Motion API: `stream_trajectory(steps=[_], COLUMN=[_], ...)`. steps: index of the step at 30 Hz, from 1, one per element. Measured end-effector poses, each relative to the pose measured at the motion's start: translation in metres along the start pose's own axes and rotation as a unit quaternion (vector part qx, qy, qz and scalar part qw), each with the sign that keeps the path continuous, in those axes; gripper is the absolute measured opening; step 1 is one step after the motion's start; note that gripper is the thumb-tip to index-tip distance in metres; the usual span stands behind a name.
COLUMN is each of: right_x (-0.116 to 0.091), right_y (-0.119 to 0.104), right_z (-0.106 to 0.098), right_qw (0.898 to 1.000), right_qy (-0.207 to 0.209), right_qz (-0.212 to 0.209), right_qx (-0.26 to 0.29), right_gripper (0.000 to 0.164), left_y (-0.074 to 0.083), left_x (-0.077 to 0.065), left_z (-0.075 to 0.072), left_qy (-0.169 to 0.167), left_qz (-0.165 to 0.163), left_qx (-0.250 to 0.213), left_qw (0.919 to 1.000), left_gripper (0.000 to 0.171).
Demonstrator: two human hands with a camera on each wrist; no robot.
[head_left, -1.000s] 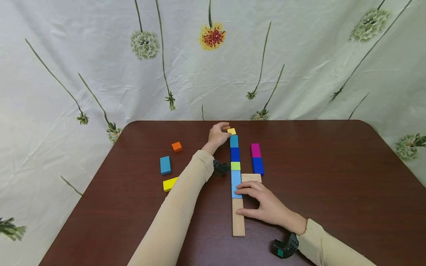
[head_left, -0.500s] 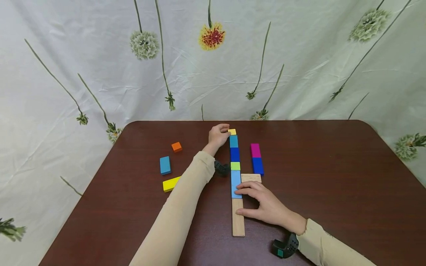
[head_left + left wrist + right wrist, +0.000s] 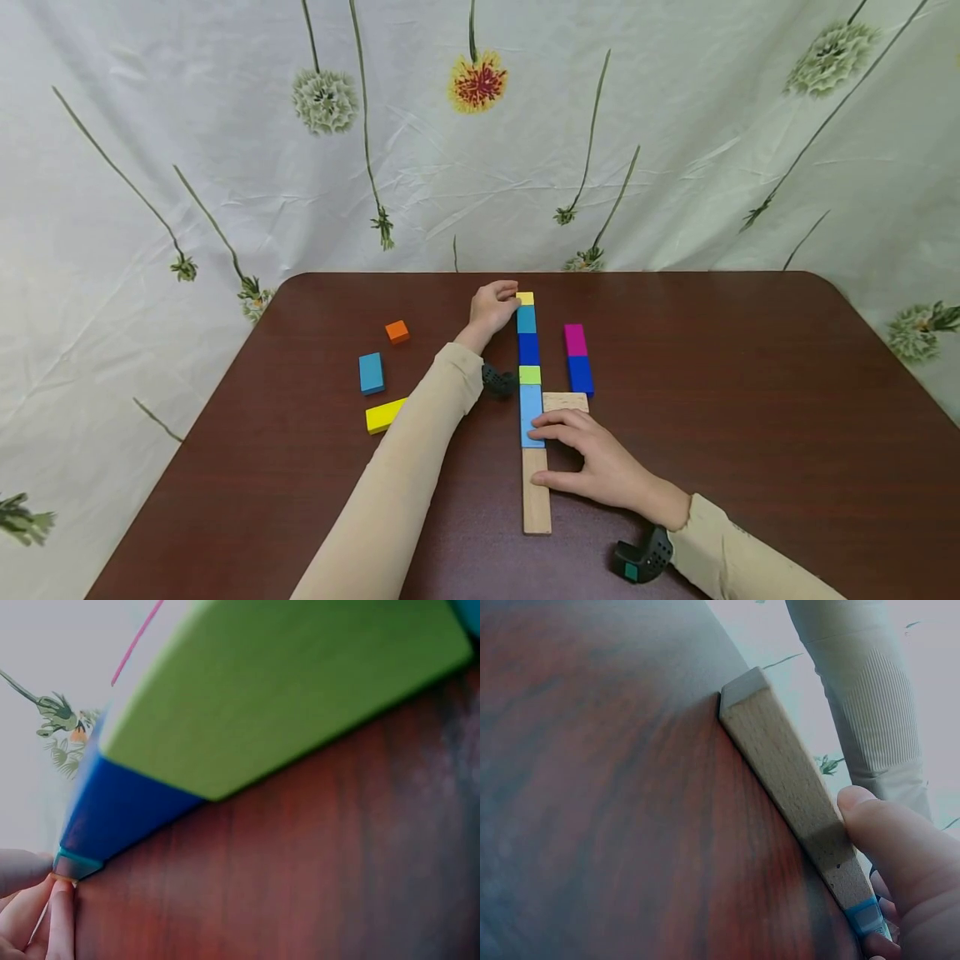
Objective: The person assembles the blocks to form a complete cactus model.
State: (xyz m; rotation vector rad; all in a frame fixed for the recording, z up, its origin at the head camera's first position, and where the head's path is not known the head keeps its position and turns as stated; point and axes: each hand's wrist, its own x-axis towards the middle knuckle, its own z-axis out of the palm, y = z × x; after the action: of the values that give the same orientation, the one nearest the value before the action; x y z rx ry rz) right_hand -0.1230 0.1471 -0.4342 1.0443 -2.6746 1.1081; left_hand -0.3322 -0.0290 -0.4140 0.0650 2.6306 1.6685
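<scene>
A straight row of blocks runs away from me on the table. My left hand (image 3: 492,308) is at its far end, fingertips touching the left side of a small yellow block (image 3: 526,298). Nearer along the row lie a teal-blue block (image 3: 527,319), a dark blue block (image 3: 528,349), a green block (image 3: 529,375), a light blue block (image 3: 531,408) and a long wooden block (image 3: 536,508). My right hand (image 3: 600,462) rests over the near end, fingers spread on the light blue block and thumb on the wooden block. In the right wrist view, the thumb (image 3: 870,814) lies along that wooden block's edge.
Right of the row sit a magenta block (image 3: 575,340), a dark blue block (image 3: 581,375) and another wooden block (image 3: 566,402). On the left lie an orange block (image 3: 397,332), a blue block (image 3: 371,373) and a yellow block (image 3: 384,417), partly behind my left sleeve.
The small yellow block at the far end has shifted slightly right and squared up with the row. My left hand has moved very little; the right hand stays put.
</scene>
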Motion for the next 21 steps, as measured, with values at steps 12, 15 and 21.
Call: stream_trajectory(steps=[12,15,21], right_x=[0.000,0.000,0.000], right_y=[-0.001,-0.001,-0.002], right_z=[-0.002,-0.001,-0.001], right_qw=[1.000,1.000,1.000], right_qy=[-0.006,-0.006,-0.005], right_qz=[0.002,0.003,0.004], right_qx=[0.005,0.005,0.004], right_gripper=[0.047,0.047,0.048], left_y=[-0.003,-0.004,-0.007], left_x=[-0.005,-0.008,-0.018], left_z=[0.001,-0.004,-0.018], left_qy=[0.006,0.005,-0.018], left_qz=[-0.005,-0.013,-0.019], left_qx=[-0.039,-0.064,-0.126], left_qw=[0.9992,0.9978,0.9916], left_gripper=[0.037,0.039,0.039])
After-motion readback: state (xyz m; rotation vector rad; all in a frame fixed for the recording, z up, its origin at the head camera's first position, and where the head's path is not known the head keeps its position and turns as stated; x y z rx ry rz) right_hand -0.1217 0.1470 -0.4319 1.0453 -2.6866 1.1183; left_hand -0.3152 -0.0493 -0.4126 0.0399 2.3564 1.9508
